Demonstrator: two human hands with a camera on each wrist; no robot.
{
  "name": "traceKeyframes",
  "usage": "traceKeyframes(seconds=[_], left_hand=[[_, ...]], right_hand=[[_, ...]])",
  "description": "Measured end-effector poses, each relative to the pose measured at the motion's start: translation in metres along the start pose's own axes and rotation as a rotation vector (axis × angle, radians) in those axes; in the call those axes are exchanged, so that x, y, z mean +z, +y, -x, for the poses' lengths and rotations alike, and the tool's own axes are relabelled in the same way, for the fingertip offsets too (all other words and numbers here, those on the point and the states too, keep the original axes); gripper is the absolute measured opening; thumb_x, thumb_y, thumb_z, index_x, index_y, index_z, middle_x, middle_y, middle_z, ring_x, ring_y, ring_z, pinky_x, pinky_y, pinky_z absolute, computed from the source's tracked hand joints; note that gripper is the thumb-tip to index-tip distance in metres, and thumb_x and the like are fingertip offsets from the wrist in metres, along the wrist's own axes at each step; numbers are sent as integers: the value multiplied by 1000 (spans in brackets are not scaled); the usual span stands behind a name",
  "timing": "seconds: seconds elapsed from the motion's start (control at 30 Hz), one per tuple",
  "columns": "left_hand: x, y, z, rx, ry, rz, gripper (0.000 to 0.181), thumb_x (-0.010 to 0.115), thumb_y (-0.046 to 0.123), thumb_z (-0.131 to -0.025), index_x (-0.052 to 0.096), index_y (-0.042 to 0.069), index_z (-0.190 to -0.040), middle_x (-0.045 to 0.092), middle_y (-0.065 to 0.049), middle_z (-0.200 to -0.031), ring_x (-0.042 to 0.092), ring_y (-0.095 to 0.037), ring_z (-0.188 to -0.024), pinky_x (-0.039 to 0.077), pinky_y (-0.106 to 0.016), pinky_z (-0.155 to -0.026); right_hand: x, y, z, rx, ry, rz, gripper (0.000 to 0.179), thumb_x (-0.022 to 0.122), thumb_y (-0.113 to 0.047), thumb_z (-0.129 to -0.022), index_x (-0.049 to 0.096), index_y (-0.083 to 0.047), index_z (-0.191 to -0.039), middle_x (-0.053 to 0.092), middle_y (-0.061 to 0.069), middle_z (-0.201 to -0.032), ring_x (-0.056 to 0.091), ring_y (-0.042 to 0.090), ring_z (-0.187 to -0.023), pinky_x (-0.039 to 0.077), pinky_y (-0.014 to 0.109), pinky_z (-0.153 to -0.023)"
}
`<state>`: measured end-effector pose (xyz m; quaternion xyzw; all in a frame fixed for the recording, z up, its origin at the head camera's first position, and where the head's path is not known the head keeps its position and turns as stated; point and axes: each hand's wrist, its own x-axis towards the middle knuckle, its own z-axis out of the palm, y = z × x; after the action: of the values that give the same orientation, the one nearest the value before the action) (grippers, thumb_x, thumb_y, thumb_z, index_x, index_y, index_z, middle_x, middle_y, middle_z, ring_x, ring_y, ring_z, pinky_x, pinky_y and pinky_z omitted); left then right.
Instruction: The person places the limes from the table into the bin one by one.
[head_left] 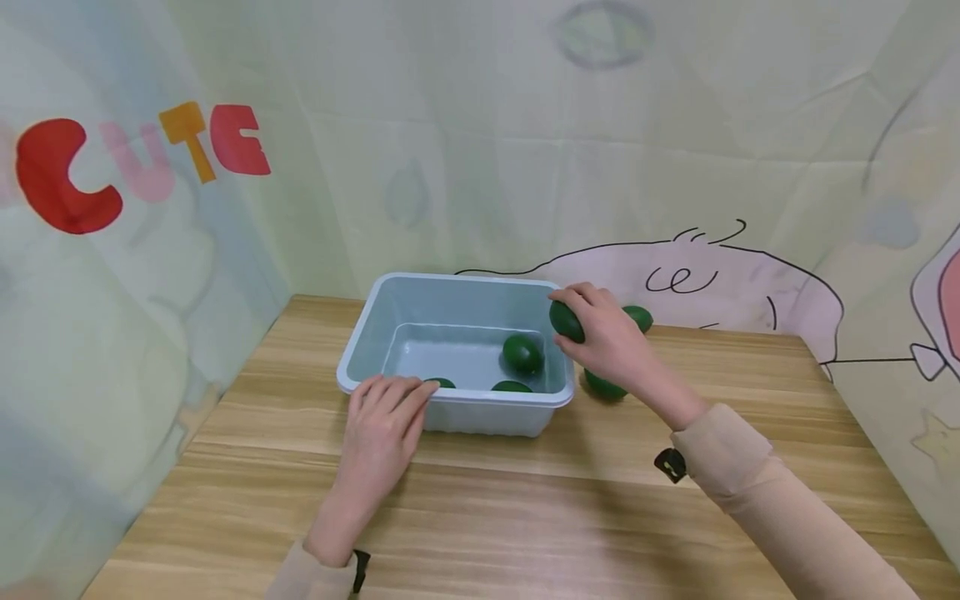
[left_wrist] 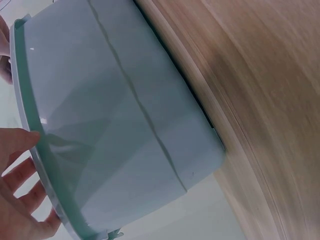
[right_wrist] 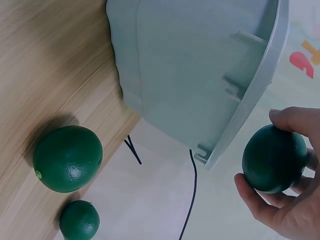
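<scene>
A pale blue plastic bin [head_left: 480, 417] stands on the table. My left hand [head_left: 381, 425] holds its near rim at the left, fingers over the edge; in the left wrist view the thumb [left_wrist: 22, 137] lies against the rim. Above the bin's right rim, my right hand [head_left: 611, 333] grips a dark green oval fruit [head_left: 566, 322] between thumb and fingers. The same fruit [right_wrist: 275, 159] shows clearly in the right wrist view. Inside the bin lies another green fruit [head_left: 521, 354]; two more, at the left [head_left: 442, 383] and right [head_left: 512, 387], are mostly hidden by the near wall.
Right of the bin, two green fruits lie on the wooden table [head_left: 487, 517], one nearer [head_left: 604, 386] and one farther [head_left: 638, 317], both partly behind the right hand. A printed cloth [head_left: 465, 192] hangs behind the table and along its sides.
</scene>
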<state>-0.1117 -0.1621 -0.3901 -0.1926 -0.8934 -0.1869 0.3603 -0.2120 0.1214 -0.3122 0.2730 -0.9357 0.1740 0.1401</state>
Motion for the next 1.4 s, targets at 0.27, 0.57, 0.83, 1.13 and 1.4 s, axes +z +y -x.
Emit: traceKeyframes(seconds=[0.27,0.57,0.83,1.13,1.4], left_hand=[[-1,1,0,4,1,-2,25,65,9,-81,67,15,-105,66,-3,-99,56,-22,-97,35,-46,-97],[0,0,1,-3,-7,-2,24,64,11,-83,67,16,-106,66,-3,-100,56,-22,-98,34,-46,-98],[-1,0,0,4,8,-2,24,65,10,-82,67,15,-105,66,-3,-99,57,-23,-97,35,-46,-98],[-1,-1,1,-1,-8,-6,26,65,10,-81,67,16,-106,66,-3,-99,56,-22,-97,34,-45,-98],[0,-1,1,-3,-10,-4,26,65,10,-81,67,16,-106,66,-3,-100,56,-22,-98,34,-45,-99]], right_hand=[[6,-4,-5,-32,-28,-37,54,70,-22,-78,49,-14,-127,50,8,-124,49,26,-105,47,41,-87],[10,-7,-10,-24,-57,-66,54,69,-24,-79,48,-15,-128,49,6,-124,49,26,-108,46,42,-90],[10,-10,-15,-57,-72,-50,54,68,-27,-80,47,-16,-129,49,6,-124,49,25,-111,46,41,-92],[8,-18,-21,-66,-106,-33,55,68,-29,-80,46,-17,-130,49,6,-125,49,24,-111,45,41,-93],[9,-22,-26,-76,-131,-9,54,67,-29,-81,47,-17,-129,49,6,-124,50,25,-109,46,40,-91]])
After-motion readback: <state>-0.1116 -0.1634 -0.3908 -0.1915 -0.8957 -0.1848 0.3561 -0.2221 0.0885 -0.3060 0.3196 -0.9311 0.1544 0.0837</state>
